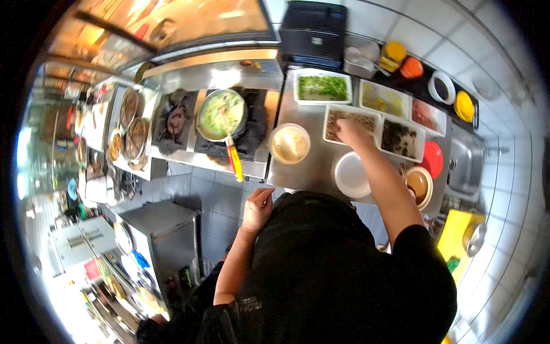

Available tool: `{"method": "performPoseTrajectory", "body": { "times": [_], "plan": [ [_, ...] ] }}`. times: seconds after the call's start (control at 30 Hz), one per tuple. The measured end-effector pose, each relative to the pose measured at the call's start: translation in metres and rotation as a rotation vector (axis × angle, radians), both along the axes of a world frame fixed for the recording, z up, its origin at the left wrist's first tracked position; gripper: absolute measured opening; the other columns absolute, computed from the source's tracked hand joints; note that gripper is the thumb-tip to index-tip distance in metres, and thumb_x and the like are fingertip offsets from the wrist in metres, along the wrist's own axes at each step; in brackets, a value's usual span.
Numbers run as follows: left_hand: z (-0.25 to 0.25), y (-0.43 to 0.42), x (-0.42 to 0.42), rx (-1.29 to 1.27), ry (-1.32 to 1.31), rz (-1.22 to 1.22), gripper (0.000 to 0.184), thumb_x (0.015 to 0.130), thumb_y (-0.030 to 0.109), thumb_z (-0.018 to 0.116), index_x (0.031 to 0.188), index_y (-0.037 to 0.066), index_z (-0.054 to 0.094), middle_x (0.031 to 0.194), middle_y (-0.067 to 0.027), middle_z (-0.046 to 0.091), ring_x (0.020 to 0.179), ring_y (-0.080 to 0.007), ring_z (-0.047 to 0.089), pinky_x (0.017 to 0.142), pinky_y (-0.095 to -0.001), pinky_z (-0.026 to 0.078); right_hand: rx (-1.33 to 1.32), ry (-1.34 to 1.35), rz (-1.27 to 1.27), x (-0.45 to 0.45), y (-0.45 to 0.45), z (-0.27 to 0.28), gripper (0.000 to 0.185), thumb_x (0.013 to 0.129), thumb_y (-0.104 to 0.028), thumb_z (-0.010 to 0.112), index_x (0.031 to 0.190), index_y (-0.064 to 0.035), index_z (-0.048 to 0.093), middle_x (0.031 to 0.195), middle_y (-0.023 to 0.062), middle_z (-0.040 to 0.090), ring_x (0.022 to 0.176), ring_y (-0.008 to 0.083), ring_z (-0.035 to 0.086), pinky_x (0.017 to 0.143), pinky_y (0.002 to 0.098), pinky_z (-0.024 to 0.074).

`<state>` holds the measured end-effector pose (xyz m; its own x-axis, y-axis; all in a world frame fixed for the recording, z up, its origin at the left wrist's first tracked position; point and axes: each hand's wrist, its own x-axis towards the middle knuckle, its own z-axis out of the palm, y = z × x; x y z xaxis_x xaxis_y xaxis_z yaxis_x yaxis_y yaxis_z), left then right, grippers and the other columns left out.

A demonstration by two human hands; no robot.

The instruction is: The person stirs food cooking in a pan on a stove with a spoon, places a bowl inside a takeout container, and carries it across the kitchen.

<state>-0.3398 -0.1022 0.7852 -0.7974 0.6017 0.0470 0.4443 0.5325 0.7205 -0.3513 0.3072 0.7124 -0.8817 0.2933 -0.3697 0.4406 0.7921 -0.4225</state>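
My right hand point(352, 132) reaches into a white tray of shredded brown food point(368, 121), its fingers bunched together in the shreds. The fingertips are partly hidden. Near my waist, at the counter's front edge, my left hand point(259, 207) is curled closed with nothing visible in it. Between the stove and the trays stands a round tub point(290, 143) with pale contents. A white round lid or bowl point(353, 175) lies below my right hand. On the stove, a pan point(221, 114) with a green and pale mixture has a yellow-and-red handle point(235, 160) pointing towards me.
Trays of chopped greens point(322, 88), yellowish pieces point(382, 98), pink shreds point(424, 116) and dark food point(399, 139) surround my right hand. A brown bowl point(420, 186) and a red lid point(432, 159) sit near the sink point(465, 166). Another person is partly visible at lower left.
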Motion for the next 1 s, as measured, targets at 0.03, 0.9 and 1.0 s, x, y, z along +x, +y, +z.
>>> {"method": "performPoseTrajectory", "body": {
  "times": [0.03,0.9,1.0],
  "plan": [
    [-0.001,-0.006,-0.002,0.012,-0.014,0.029,0.021,0.086,-0.003,0.064,0.105,0.001,0.072,0.098,-0.0178,0.071,0.087,-0.0363,0.070,0.076,-0.0409,0.056,0.035,-0.004,-0.026,-0.003,0.003,-0.021,0.011,0.086,-0.012,0.066,0.094,-0.0033,0.065,0.096,0.0206,0.070,0.090,0.0361,0.069,0.080,0.0491,0.0544],
    [-0.005,-0.050,-0.030,0.106,-0.069,0.120,0.020,0.086,-0.002,0.064,0.105,0.001,0.071,0.099,-0.0184,0.070,0.089,-0.0367,0.070,0.078,-0.0411,0.056,-0.026,0.698,0.483,-0.262,-0.235,0.114,0.012,0.087,-0.005,0.057,0.077,-0.0020,0.063,0.076,0.0167,0.066,0.078,0.0285,0.069,0.072,0.0456,0.0567],
    [-0.039,-0.060,-0.020,0.103,0.035,0.094,0.021,0.084,-0.001,0.063,0.104,0.003,0.070,0.093,-0.0188,0.068,0.083,-0.0389,0.067,0.075,-0.0457,0.055,-0.012,0.539,0.456,-0.264,-0.254,0.131,0.017,0.087,-0.010,0.057,0.073,-0.0037,0.063,0.069,0.0140,0.063,0.069,0.0274,0.066,0.066,0.0462,0.0559]
  ]
}}
